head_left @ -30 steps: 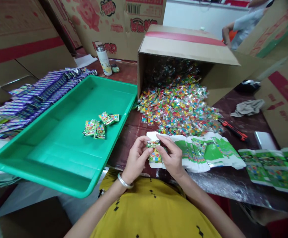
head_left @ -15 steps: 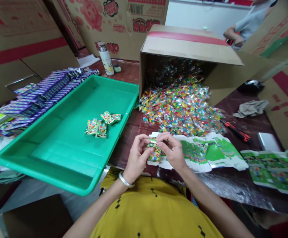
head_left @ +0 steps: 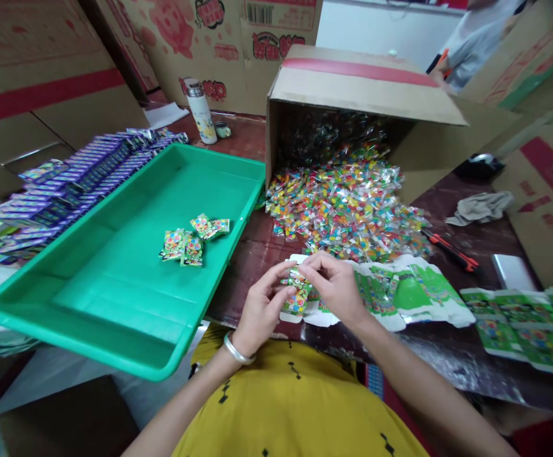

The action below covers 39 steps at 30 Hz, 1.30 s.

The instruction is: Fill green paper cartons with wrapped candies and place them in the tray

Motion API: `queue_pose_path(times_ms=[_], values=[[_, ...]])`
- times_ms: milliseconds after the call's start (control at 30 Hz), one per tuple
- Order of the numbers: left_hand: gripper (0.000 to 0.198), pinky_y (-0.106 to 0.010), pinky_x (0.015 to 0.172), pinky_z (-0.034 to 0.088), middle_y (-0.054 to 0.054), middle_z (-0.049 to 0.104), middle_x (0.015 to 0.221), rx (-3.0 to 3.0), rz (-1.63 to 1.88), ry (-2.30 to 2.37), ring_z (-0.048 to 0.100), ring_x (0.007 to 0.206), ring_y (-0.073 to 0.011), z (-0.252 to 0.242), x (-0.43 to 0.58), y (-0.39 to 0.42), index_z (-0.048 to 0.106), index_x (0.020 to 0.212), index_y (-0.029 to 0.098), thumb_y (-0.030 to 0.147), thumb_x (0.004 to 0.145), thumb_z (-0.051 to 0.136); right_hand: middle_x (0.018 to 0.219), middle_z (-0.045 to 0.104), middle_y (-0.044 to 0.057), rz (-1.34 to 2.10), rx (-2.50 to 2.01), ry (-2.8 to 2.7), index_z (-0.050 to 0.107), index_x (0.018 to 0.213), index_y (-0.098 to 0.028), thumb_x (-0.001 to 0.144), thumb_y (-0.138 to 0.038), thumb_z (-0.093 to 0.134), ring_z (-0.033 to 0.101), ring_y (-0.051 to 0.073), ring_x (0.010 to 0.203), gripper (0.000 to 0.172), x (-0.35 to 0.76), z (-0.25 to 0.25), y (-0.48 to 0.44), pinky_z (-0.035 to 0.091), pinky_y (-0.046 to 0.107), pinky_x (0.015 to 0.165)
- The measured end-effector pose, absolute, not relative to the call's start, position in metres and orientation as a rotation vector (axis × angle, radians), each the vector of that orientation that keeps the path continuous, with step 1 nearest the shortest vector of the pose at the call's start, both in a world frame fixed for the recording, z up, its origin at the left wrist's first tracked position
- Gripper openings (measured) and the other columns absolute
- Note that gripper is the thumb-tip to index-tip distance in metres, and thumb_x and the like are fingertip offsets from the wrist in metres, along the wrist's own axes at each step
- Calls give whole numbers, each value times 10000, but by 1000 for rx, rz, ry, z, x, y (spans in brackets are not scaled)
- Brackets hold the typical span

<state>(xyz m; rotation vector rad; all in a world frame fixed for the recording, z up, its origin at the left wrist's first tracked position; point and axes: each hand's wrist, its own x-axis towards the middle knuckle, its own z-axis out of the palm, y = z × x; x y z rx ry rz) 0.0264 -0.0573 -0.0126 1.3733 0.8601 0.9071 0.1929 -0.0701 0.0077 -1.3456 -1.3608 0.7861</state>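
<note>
My left hand [head_left: 260, 309] and my right hand [head_left: 337, 287] are both closed on one small green packet box [head_left: 297, 297], held just above the near table edge. The fingertips of both hands pinch its top end. Under and to the right of my hands lies a fan of flat green packet blanks [head_left: 403, 290]. Behind them a heap of small colourful candy sachets [head_left: 343, 204] spills from a tipped cardboard box [head_left: 362, 82]. To the left, a green plastic tray [head_left: 115, 298] holds a few finished green packets [head_left: 191, 239].
Stacks of flat purple packets [head_left: 74, 184] lie left of the tray. A flask [head_left: 200, 112] stands at the back. An orange utility knife [head_left: 449, 249], a grey cloth [head_left: 481, 206] and more green blanks [head_left: 524, 317] lie at right. Another person [head_left: 467, 39] stands far back right. Large cartons surround the table.
My hands have stayed on the small green box; the fingers have moved up to its top end, and the box has tilted slightly.
</note>
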Motion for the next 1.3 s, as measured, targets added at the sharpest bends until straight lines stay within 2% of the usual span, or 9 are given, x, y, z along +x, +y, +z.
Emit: queue_pose_path(times_ms=[133,200,300,433,633,700,900,1133,1300], values=[[259,-267,851,515,-53,673,1075,1306,939,873,638,978,-179,-21,25,-53,627,1138,203,239,881,626,979,700,54,688,-1294,-1545,703,882,-223,943,-259,559,648,199,945,161,197,4,-80,508,356,856],[244,-250,800,519,-31,667,986,1240,950,897,638,901,-156,-26,24,-48,605,1075,196,246,847,674,1009,704,52,648,-1374,-1707,705,970,-236,943,-257,563,651,207,958,146,218,2,-70,515,361,850],[284,-205,689,511,9,619,848,1164,984,997,616,784,-122,-30,23,-40,547,936,186,264,765,760,1021,683,70,261,-1784,-1833,690,997,-233,910,-217,597,648,221,854,128,259,-4,-39,509,371,753],[374,-165,492,469,30,583,804,1016,998,1071,569,621,-89,-28,22,-36,485,957,198,327,747,766,1139,618,142,-58,-2172,-2056,659,1060,-205,770,-257,774,592,324,1047,316,293,-15,-4,494,374,726],[535,-376,761,612,-77,632,1115,809,871,938,657,962,-215,-22,22,-39,553,1197,181,308,726,771,1064,688,108,-123,-2078,-2085,714,979,-207,925,-265,571,645,249,911,164,301,-18,-2,475,335,739],[447,-367,796,593,-94,649,1132,790,810,906,658,960,-212,-24,23,-39,617,1129,152,306,735,760,1035,714,97,-165,-2037,-2027,727,962,-209,952,-271,521,653,242,913,216,306,-13,-6,468,327,747],[241,-221,638,510,-26,663,844,995,802,945,612,711,-115,-35,31,-39,620,894,137,283,754,751,881,748,43,-117,-1743,-1784,738,904,-221,939,-338,559,677,207,785,216,309,21,-17,468,304,709],[336,-336,860,530,-98,705,1124,1294,806,915,665,997,-223,-31,33,-42,646,1133,165,268,815,686,835,732,15,17,-1623,-1925,713,870,-251,933,-322,569,652,183,737,173,271,57,-33,461,311,693],[337,-352,880,540,-93,695,1146,1364,837,934,678,991,-228,-29,34,-48,622,1169,189,267,843,658,826,716,43,-41,-1657,-2156,697,849,-232,954,-310,545,645,199,783,201,246,59,-36,456,320,716]])
